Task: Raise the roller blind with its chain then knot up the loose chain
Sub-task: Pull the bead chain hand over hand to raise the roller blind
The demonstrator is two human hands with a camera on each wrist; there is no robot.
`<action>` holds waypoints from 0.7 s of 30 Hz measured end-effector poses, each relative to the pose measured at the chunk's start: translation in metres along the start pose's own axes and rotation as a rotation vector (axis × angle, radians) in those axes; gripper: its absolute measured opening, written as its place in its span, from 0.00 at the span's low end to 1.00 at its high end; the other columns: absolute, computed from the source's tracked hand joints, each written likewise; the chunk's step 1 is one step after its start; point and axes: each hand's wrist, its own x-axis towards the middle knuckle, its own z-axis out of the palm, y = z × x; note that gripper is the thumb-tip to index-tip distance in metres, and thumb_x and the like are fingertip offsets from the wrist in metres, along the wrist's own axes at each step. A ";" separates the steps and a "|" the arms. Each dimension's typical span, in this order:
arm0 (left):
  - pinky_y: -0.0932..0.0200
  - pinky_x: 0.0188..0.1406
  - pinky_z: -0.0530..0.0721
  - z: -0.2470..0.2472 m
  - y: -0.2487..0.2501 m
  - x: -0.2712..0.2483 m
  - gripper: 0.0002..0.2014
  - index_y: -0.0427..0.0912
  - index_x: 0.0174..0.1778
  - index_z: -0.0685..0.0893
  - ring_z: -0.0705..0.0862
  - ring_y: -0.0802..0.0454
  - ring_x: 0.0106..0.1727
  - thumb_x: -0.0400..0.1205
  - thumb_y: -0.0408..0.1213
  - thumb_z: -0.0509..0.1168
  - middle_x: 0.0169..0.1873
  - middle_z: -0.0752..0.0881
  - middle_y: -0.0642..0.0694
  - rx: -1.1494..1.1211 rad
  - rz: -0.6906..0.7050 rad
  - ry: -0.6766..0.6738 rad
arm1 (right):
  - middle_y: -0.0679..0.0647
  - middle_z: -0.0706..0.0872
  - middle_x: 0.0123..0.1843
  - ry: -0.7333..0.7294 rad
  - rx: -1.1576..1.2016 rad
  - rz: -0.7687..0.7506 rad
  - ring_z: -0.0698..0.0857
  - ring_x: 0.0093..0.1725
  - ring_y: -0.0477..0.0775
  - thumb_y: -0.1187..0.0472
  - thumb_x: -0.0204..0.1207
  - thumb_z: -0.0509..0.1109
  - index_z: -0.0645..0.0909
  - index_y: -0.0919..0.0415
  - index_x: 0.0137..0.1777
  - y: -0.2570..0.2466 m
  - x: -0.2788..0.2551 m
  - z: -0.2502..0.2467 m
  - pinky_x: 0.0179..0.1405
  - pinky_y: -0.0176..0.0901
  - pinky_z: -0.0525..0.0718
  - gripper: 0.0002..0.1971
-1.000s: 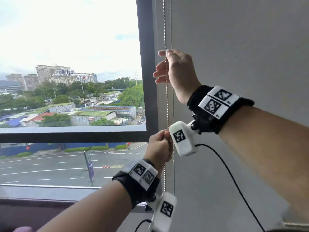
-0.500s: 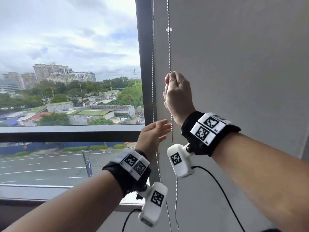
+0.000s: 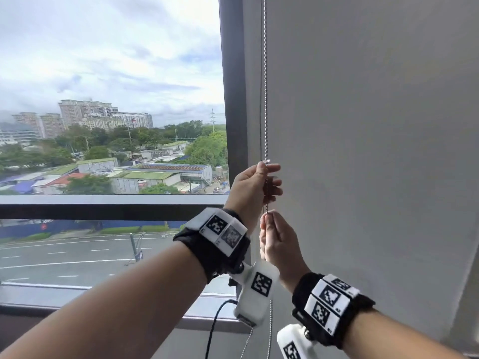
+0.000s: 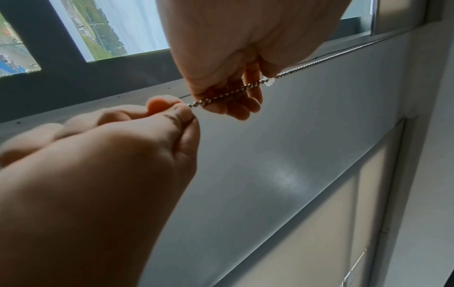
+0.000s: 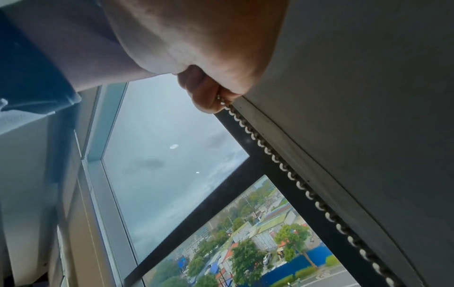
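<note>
A beaded metal chain hangs taut beside the dark window post. My left hand is the upper one; its fingers curl round the chain just under a clear stopper bead. In the left wrist view the chain crosses those curled fingers. Directly below, my right hand pinches the chain between thumb and fingertips, shown close up in the right wrist view. Loose chain dangles under both wrists. The glass on the left is uncovered; no blind fabric shows over it.
A plain grey wall fills the right side, close behind the chain. The dark vertical window post and a horizontal frame bar are to the left, with the sill below. A black cable hangs from my left wrist device.
My right hand has pulled the chain down from chest height to below the left. My left hand, open and lower before, has risen and curled round the chain. The stopper bead has come down.
</note>
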 end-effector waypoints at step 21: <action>0.63 0.22 0.53 -0.021 -0.059 -0.044 0.19 0.43 0.28 0.67 0.58 0.59 0.19 0.82 0.21 0.44 0.18 0.65 0.56 0.092 -0.110 0.136 | 0.61 0.86 0.41 -0.152 -0.023 -0.079 0.88 0.39 0.58 0.59 0.88 0.53 0.79 0.66 0.61 -0.151 0.114 -0.005 0.39 0.51 0.88 0.15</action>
